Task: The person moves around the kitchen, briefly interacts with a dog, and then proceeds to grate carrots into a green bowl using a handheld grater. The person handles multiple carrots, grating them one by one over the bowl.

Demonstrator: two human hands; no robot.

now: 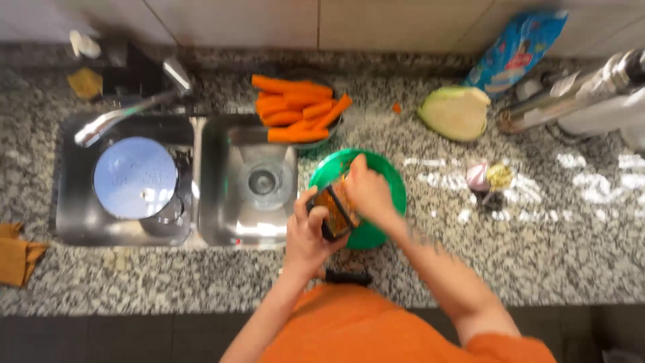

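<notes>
My left hand [306, 232] grips a dark-framed grater [332, 212] covered in orange shreds, held tilted over a green bowl [390, 181] on the granite counter. My right hand [366, 191] presses down on the grater's face, fingers closed; a carrot piece under them is mostly hidden by the hand. Behind the bowl, a dish [321, 142] holds a pile of peeled carrots [295, 107].
A double steel sink [215, 134] lies to the left, with a round pale lid [134, 177] in its left basin and a tap [127, 111] above. A cut cabbage half [457, 112], a blue bag [517, 47] and steel vessels [578, 94] sit at the right. A brown cloth [17, 255] lies far left.
</notes>
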